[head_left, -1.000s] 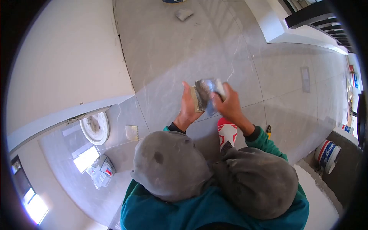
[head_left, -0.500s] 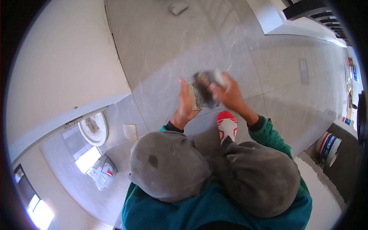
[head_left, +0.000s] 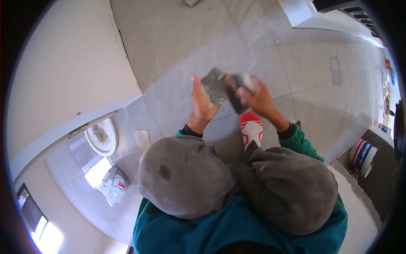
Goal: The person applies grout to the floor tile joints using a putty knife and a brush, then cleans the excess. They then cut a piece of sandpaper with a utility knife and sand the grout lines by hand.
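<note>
My left hand (head_left: 202,106) supports a small square tile piece (head_left: 214,86), its thumb raised along the left edge and its fingers underneath. The piece has a rough grey face and pale edges. Close at its right side, my right hand (head_left: 259,99) is closed round a dark, oblong hand tool (head_left: 234,94) with a brownish middle and a whitish end. Motion blurs the tool, so I cannot tell its exact kind. Both hands are above the grey tiled floor (head_left: 177,63), just beyond my knees.
A notched pale spreader (head_left: 143,138) lies on the floor at left, near a round white lid (head_left: 102,136) and a crumpled bag (head_left: 114,186). A white wall (head_left: 72,63) borders the left side. One labelled bucket (head_left: 363,158) lies at right. My red-and-white sock (head_left: 252,127) is below the hands.
The dark tool has shifted right, off the tile piece, and more of the piece's grey face shows. My left hand has moved slightly up and left; the view has tilted a little.
</note>
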Motion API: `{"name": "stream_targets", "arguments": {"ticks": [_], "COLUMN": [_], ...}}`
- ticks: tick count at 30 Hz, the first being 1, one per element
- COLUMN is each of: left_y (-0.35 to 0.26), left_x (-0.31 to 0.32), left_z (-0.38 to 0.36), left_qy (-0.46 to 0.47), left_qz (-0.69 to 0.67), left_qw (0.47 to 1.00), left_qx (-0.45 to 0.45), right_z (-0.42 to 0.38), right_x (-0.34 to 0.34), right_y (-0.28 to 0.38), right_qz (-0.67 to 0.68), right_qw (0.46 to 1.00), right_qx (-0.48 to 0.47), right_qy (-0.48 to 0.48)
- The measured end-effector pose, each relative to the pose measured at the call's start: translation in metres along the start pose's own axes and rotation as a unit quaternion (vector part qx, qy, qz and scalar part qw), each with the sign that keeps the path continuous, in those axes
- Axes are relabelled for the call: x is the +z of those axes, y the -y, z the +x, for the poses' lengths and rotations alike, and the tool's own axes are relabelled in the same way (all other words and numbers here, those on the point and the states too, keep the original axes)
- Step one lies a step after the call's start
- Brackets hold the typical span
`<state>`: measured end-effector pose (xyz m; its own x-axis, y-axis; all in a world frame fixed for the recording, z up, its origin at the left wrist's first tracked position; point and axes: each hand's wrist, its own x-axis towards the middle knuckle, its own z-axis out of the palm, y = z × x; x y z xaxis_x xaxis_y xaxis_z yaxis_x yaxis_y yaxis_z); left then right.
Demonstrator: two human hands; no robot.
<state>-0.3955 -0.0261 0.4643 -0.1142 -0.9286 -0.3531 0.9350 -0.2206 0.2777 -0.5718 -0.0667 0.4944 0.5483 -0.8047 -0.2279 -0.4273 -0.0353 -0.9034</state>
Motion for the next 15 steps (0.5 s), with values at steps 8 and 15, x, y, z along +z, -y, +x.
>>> {"name": "stream_targets", "arguments": {"ticks": [8, 15], "left_y": [-0.003, 0.027], "left_x": [0.015, -0.029], "left_z": [0.002, 0.012], "left_qy": [-0.102, -0.347], "left_qz": [0.174, 0.178], "left_qw": [0.957, 0.890], "left_qx": [0.207, 0.236], "right_z": [-0.002, 0.006], "right_x": [-0.005, 0.048], "right_y": [0.013, 0.002], "right_qz": [-0.218, -0.356], "right_qw": [0.965, 0.921], "right_qx": [-0.091, -0.150], "right_qy": [-0.111, -0.051]}}
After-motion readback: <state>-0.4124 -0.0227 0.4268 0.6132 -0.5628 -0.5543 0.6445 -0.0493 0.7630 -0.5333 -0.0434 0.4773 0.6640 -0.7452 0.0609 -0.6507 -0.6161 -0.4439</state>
